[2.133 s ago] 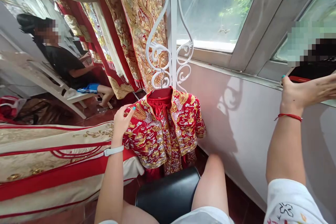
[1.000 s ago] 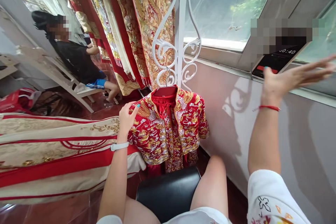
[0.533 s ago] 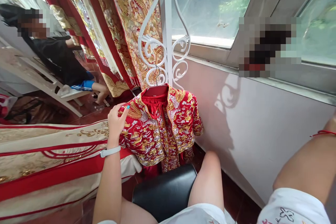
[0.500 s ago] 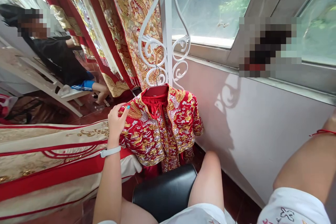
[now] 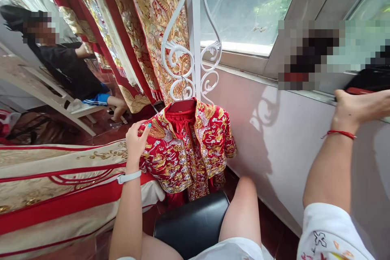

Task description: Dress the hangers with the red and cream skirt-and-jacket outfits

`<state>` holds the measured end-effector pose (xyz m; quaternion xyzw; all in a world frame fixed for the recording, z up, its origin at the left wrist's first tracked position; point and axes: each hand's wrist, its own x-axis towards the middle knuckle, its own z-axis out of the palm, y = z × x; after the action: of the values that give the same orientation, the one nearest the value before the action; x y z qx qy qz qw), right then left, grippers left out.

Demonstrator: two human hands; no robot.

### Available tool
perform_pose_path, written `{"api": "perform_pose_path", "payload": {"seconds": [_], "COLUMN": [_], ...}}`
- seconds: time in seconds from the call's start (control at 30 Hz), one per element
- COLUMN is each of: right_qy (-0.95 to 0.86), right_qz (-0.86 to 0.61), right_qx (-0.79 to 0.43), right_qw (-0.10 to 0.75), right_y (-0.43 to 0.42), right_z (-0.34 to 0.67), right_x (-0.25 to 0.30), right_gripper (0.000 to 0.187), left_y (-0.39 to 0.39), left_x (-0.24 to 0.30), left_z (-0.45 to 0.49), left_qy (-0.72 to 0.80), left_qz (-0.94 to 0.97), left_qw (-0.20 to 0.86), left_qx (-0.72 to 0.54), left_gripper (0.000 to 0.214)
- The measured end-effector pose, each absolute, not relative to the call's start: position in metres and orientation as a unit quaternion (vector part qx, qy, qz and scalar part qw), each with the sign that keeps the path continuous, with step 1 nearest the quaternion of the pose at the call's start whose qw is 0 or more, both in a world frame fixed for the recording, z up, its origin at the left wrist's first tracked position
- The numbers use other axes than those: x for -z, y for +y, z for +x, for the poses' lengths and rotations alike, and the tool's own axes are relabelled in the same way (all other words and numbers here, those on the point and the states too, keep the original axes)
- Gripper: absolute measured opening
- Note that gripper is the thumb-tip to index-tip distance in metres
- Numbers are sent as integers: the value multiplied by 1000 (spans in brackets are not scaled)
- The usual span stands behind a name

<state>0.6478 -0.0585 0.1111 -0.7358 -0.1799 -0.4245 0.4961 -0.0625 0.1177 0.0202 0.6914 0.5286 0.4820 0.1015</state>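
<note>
A red jacket [image 5: 210,138] with gold and silver embroidery hangs in front of me on a hanger [image 5: 183,86], over a red garment with a gathered neck. My left hand [image 5: 135,140] is closed on the jacket's left-side shoulder, thumb lying on the front and fingers partly hidden behind. At the right edge, my right hand [image 5: 355,107] is raised by the window sill, a red string around its wrist. Just above it is a black object with a red edge [image 5: 373,79], apparently held; its kind is unclear, being partly blurred and cut off. Those fingers run out of view.
A white scrolled metal stand [image 5: 195,28] rises behind the jacket. Embroidered cloth [image 5: 76,170] spreads at left; more hangs behind [image 5: 155,20]. A black seat [image 5: 191,219] lies between my legs. Another person [image 5: 70,69] sits at far left. A pixelated dark item [image 5: 313,50] is by the window.
My right hand has come into view at the right edge, together with the black object with a red edge. My left hand stays on the jacket's shoulder.
</note>
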Motion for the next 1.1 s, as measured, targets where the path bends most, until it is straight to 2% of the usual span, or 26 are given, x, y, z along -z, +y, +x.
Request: {"api": "perform_pose_path", "payload": {"seconds": [0.07, 0.13, 0.33, 0.43, 0.47, 0.53, 0.6, 0.63, 0.7, 0.8, 0.9, 0.97, 1.1], "right_qy": [-56, -33, -86, -154, -198, -310, -427, -486, -570, -544, -491, -464, -445], "right_qz": [-790, -811, -808, -786, -765, -709, -673, -667, -676, -730, -756, -755, -736], "right_qx": [316, 279, 256, 309, 347, 395, 304, 228, 89, 1, 2, 2, -36], "right_qw": [523, 513, 523, 513, 506, 495, 522, 517, 459, 413, 433, 463, 509], "right_y": [-28, -11, -18, -37, -42, -49, -47, -44, -30, -1, 24, 29, 7], "right_z": [619, 597, 582, 548, 527, 468, 397, 361, 294, 229, 211, 217, 228], "right_x": [-128, -139, -143, -133, -122, -85, -29, 3, 67, 137, 162, 162, 161], "right_gripper": [136, 134, 135, 135, 133, 112, 87, 80, 89, 96, 84, 71, 51], "left_y": [117, 117, 117, 107, 101, 82, 58, 46, 27, 20, 34, 42, 22], "left_x": [-20, -20, -23, -28, -26, -14, 13, 31, 72, 124, 146, 145, 136], "left_z": [-62, -63, -59, -56, -55, -49, -36, -26, -1, 35, 45, 40, 43], "left_qy": [531, 532, 525, 514, 514, 537, 583, 609, 635, 657, 671, 671, 648], "left_qz": [690, 690, 691, 682, 672, 633, 581, 560, 575, 620, 626, 630, 642], "left_qw": [104, 105, 102, 51, 23, -31, -65, -67, -24, 58, 96, 133, 200], "left_qx": [-480, -479, -487, -519, -533, -557, -564, -558, -515, -425, -386, -368, -358], "left_gripper": [38, 37, 34, 31, 32, 35, 43, 48, 61, 72, 62, 54, 51]}}
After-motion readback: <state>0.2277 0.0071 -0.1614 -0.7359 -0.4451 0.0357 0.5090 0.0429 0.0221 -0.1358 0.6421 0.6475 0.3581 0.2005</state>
